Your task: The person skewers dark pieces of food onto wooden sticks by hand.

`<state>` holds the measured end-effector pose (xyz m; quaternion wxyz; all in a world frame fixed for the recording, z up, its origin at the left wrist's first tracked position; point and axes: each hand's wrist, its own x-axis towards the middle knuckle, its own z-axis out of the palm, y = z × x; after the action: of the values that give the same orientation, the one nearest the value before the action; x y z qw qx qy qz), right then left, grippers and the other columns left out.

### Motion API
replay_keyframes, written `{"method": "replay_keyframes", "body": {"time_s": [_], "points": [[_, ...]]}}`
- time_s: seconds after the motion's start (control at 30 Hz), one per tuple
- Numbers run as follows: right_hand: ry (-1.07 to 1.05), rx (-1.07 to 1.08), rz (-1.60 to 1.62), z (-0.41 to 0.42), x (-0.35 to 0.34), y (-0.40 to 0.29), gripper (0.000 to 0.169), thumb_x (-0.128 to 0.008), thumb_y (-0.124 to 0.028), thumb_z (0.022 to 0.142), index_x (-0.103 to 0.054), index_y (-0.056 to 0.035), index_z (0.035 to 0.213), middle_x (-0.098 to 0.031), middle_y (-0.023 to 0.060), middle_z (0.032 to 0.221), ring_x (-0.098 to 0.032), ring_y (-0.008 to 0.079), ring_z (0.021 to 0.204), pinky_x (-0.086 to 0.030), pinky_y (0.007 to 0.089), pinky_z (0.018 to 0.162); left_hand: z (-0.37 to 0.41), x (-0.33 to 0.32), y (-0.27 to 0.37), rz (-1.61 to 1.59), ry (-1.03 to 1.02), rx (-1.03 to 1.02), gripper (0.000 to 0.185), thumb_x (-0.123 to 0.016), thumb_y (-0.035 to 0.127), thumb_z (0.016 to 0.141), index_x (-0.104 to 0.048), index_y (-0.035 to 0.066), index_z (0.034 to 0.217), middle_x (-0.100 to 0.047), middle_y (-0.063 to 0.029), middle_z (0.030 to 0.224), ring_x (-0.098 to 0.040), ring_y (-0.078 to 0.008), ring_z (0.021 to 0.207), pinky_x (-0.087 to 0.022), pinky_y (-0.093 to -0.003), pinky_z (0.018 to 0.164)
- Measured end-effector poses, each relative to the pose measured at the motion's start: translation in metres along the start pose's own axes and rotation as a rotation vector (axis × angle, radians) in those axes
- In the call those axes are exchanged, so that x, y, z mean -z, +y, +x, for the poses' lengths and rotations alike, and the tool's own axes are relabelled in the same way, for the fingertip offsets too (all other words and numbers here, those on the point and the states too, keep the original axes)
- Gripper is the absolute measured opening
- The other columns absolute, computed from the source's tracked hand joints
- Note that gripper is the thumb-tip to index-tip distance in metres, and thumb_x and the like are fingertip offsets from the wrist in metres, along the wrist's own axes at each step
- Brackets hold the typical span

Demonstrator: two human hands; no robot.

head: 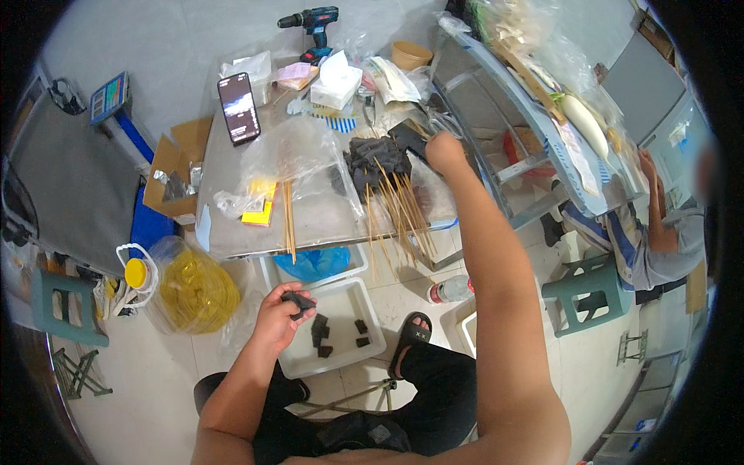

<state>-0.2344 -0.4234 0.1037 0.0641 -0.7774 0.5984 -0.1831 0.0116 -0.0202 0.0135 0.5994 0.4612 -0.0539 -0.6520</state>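
Note:
My left hand (273, 322) holds a soft dark grey piece of food (300, 304) above the left side of a white plastic tray (343, 296). Several small dark pieces (319, 331) lie in that tray. Stretched over the metal table, my right hand (446, 154) has curled fingers beside a flat black object (407, 136) and scissors (444, 125). Whether it grips anything is hidden. Left of it is a pile of dark food on skewers (378, 160), the bamboo ends (410, 215) jutting over the table's front edge. Loose bamboo skewers (289, 218) lie further left.
A phone (239, 109), tissue box (336, 87) and cordless drill (314, 32) stand at the back. A clear plastic bag (296, 151) covers part of the table (232, 238). An oil jug (195, 293) and plastic bottle (450, 289) are on the floor. A person (668, 232) sits at right.

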Motion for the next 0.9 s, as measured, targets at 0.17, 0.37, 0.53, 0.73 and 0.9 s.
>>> {"method": "replay_keyframes", "body": {"time_s": [0.17,0.37,0.53,0.73,0.9], "points": [[0.091,0.037,0.255,-0.035,-0.005,-0.003,0.034,-0.057,-0.031,0.094,-0.070,-0.0011,0.105,-0.071,0.0199,0.089,-0.068,0.0335,0.078,-0.054,0.0425,0.072,0.009,0.016,-0.005,-0.045,0.040,-0.064,0.044,-0.044,-0.013,0.078,-0.052,0.002,0.118,-0.059,-0.0156,0.112,-0.062,-0.0330,0.105,-0.055,-0.0454,0.091],[-0.031,-0.034,0.722,-0.087,0.033,-0.015,0.027,-0.056,-0.023,0.095,-0.068,-0.0018,0.106,-0.066,0.0066,0.073,-0.058,0.0178,0.057,-0.048,0.0329,0.056,-0.003,0.008,0.016,-0.096,0.027,-0.002,0.029,-0.054,-0.001,0.086,-0.057,0.006,0.114,-0.062,-0.0103,0.103,-0.063,-0.0265,0.098,-0.054,-0.0429,0.089],[-0.220,-0.210,0.329,-0.061,0.020,0.011,0.041,-0.067,-0.041,0.081,-0.071,-0.0005,0.076,-0.064,0.0123,0.064,-0.060,0.0242,0.052,-0.048,0.0388,0.053,0.001,0.008,0.007,-0.003,0.003,0.008,0.022,-0.060,0.005,0.089,-0.057,0.007,0.111,-0.061,-0.0070,0.098,-0.061,-0.0200,0.086,-0.054,-0.0384,0.079],[-0.402,-0.194,0.386,-0.086,0.007,-0.033,0.061,-0.081,-0.051,0.068,-0.069,0.0089,0.078,-0.068,0.0182,0.073,-0.064,0.0282,0.064,-0.052,0.0387,0.063,-0.006,0.000,0.012,-0.024,0.036,0.000,0.018,-0.058,0.003,0.090,-0.057,0.006,0.108,-0.060,-0.0065,0.093,-0.061,-0.0193,0.081,-0.053,-0.0372,0.074],[-0.233,-0.137,0.578,-0.101,-0.023,-0.048,0.028,-0.072,-0.022,0.072,-0.071,0.0020,0.087,-0.070,0.0195,0.078,-0.069,0.0311,0.073,-0.053,0.0404,0.071,-0.004,0.003,0.009,0.010,0.028,0.016,0.017,-0.057,0.007,0.091,-0.058,0.009,0.108,-0.059,-0.0048,0.094,-0.059,-0.0193,0.083,-0.052,-0.0373,0.077]]}}
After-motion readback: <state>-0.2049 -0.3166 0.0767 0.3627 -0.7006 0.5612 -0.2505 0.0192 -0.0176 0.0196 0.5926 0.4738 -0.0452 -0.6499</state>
